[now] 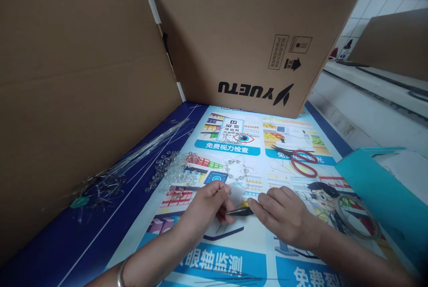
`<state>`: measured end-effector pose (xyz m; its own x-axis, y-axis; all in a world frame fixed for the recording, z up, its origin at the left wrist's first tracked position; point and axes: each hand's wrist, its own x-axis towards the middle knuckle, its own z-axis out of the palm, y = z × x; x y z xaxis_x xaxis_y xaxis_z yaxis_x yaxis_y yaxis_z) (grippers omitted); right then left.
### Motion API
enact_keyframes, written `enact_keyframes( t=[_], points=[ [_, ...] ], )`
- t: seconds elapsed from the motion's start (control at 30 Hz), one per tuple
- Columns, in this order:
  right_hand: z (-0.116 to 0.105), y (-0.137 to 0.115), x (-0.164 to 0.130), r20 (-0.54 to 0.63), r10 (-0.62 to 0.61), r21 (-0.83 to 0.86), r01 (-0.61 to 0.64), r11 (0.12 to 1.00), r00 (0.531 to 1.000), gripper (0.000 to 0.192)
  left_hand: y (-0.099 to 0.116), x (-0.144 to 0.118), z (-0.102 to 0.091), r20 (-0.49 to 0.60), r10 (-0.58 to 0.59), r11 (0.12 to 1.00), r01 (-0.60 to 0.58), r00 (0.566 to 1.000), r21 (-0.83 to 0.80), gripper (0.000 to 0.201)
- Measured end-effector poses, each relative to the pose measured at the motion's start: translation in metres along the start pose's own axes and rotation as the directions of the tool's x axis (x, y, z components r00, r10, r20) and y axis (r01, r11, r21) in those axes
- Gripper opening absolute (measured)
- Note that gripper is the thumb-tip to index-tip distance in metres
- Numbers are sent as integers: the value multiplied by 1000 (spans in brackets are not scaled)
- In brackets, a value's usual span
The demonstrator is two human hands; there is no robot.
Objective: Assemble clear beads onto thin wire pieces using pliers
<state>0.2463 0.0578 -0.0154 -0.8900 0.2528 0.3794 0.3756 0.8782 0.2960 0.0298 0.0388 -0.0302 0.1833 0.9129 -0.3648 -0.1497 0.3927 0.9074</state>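
Pliers, one dark pair with a yellowish grip, sit pinched in my right hand, tips pointing left over the printed mat. My left hand is closed on something small at those tips; I cannot tell what it is. Three cardboard walls stand around the mat, the middle box printed with upside-down lettering. One teal folder lies at the right, one wire ring against it. One bundle of thin wires lies left. One red-handled scissors rests beyond. One beaded piece lies near a heap of clear beads, too many to count.
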Motion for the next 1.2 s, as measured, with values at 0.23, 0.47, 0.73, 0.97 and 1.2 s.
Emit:
enact_keyframes(
  t=[0.23,0.47,0.73,0.97,1.2],
  points=[
    [-7,-3,5,110,45,65,-53,996,993,29,8,-3,2,0,4,996,-4,1000,88,23],
    [-7,-9,11,172,224,274,-265,924,959,17,10,-8,2,0,78,970,-76,997,231,23],
    [-16,-8,14,430,301,486,-499,717,851,16,12,-10,3,30,127,939,-130,991,317,23],
    [-18,-4,17,548,291,613,-613,498,784,18,11,-12,4,43,162,924,-167,986,343,22],
    [-11,4,12,711,176,679,-730,85,681,22,6,-12,3,47,186,908,-190,981,372,21]
  ],
)
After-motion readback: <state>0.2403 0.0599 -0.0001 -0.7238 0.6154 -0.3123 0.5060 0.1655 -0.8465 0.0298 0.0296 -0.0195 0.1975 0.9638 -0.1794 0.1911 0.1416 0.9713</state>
